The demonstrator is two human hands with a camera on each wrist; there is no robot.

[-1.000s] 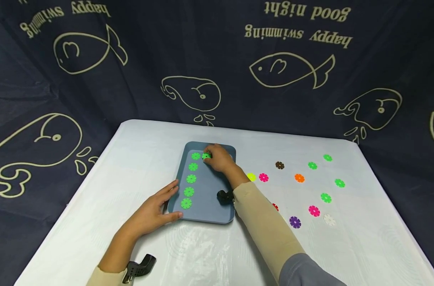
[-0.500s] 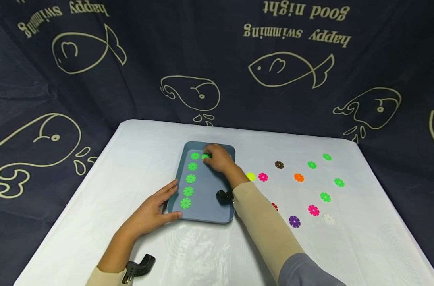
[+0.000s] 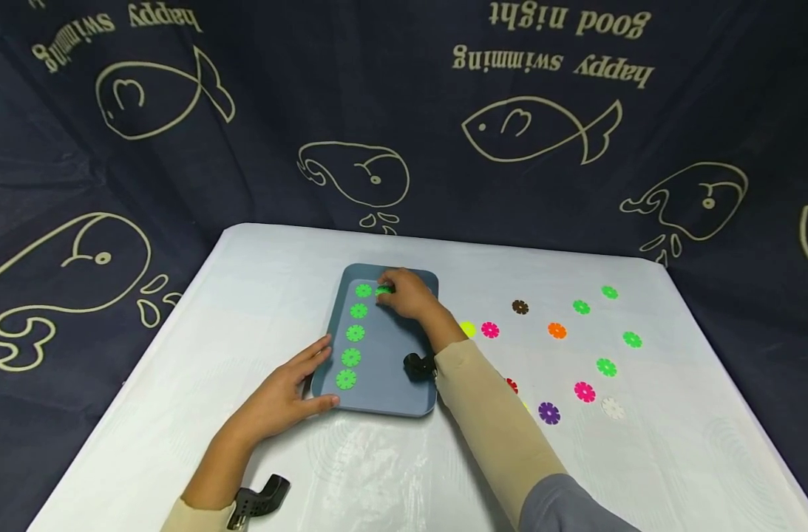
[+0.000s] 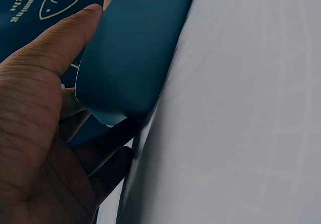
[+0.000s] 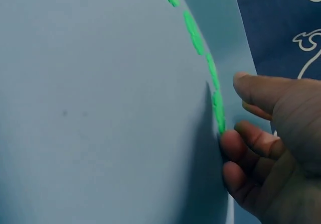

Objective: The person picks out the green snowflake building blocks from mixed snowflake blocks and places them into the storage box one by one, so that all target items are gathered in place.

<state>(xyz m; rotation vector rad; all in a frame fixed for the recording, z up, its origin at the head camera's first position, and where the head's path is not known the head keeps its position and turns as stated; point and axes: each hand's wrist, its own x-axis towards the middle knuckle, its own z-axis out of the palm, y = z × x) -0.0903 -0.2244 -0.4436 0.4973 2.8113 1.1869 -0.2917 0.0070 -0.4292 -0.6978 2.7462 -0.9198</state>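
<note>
A blue-grey tray [image 3: 393, 373] lies on the white table with a column of several green flower-shaped discs [image 3: 355, 332] down its left side. My right hand [image 3: 389, 287] reaches to the tray's far end and pinches one more green disc [image 3: 383, 291] beside the top of the column. The right wrist view shows the thumb and fingertips [image 5: 235, 144] on that disc's [image 5: 218, 114] edge, low over the tray [image 5: 100, 108]. My left hand [image 3: 304, 386] grips the tray's near-left corner, thumb along the front rim. In the left wrist view the thumb [image 4: 60, 43] lies against the tray's edge [image 4: 135, 48].
Loose discs lie scattered on the table right of the tray: yellow [image 3: 467, 329], pink [image 3: 490, 329], brown [image 3: 520, 307], orange [image 3: 557, 330], several green [image 3: 606, 367], purple [image 3: 548, 412], white [image 3: 613, 408]. A dark printed curtain [image 3: 404, 133] surrounds the table's far and side edges.
</note>
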